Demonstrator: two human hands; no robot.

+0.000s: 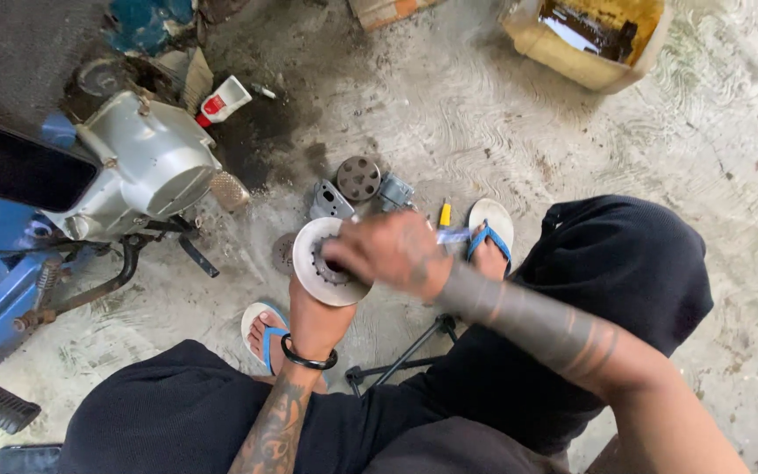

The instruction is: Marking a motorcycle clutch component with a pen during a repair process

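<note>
A round metal disc (pixel 319 263) is held from below by the left hand (pixel 313 320), closed on its lower edge, above the floor (pixel 449 114) between the two sandalled feet. The disc's flat face is turned up and tilted slightly toward the left; being round, no long axis can be told. A toothed hub is seen at its centre. The right hand (pixel 392 253) is laid over the disc's right half, fingers curled into the hub; a small blue-white item is seen behind its knuckles, but whether it is gripped cannot be told. One black band is worn on the left wrist.

Just beyond the disc, three loose metal parts (pixel 357 189) are counted on the floor, with one yellow-handled tool (pixel 444 213) beside them. One engine (pixel 146 162) on a blue frame is seen at left, one white bottle (pixel 223 100) above it, and one yellow tub (pixel 585 35) at top right.
</note>
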